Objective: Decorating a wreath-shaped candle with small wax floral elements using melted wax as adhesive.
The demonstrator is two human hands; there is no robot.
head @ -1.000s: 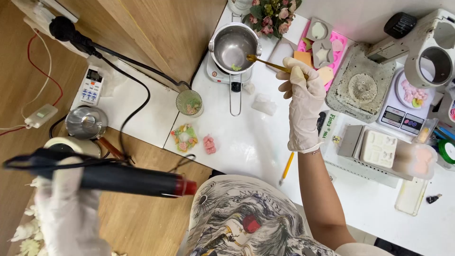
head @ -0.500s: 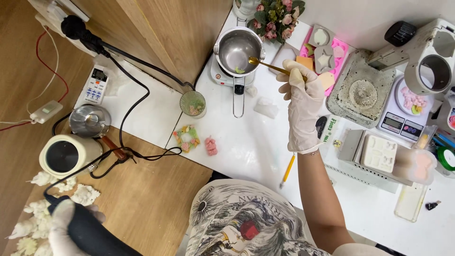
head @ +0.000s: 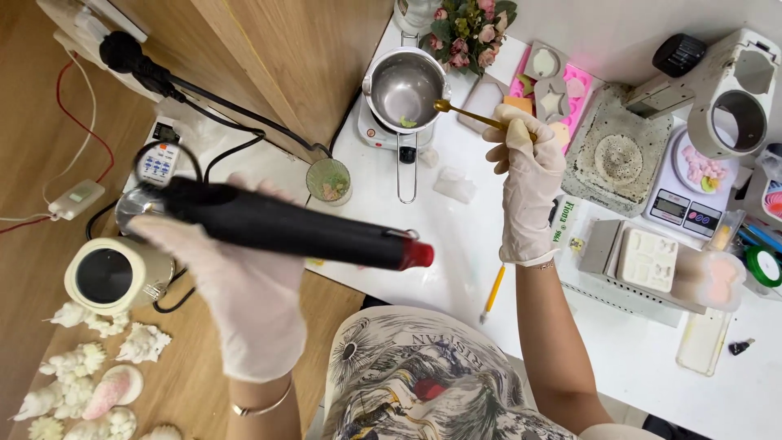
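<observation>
Two gloved hands, left hand (head: 244,301) gripping heat gun (head: 285,228), right hand (head: 525,187) fingers pinching spoon (head: 468,116)

I am noting motion blur smearing the left hand (head: 244,301), so its fingers behind the black heat tool (head: 285,226) are not resolving. The right hand (head: 525,183) is covering the gold spoon (head: 468,116) handle's end. The white shell casts (head: 90,383) are running off the bottom-left edge.

Pot (head: 405,88) on small stove (head: 376,130), flowers (head: 467,28) behind it. Spoon (head: 468,115) tip in pot. Glass cup (head: 329,181) left of stove. Scale (head: 688,195) far right. Pencil (head: 492,292) on table (head: 456,244). Heat tool (head: 285,226) over table's left edge.
</observation>
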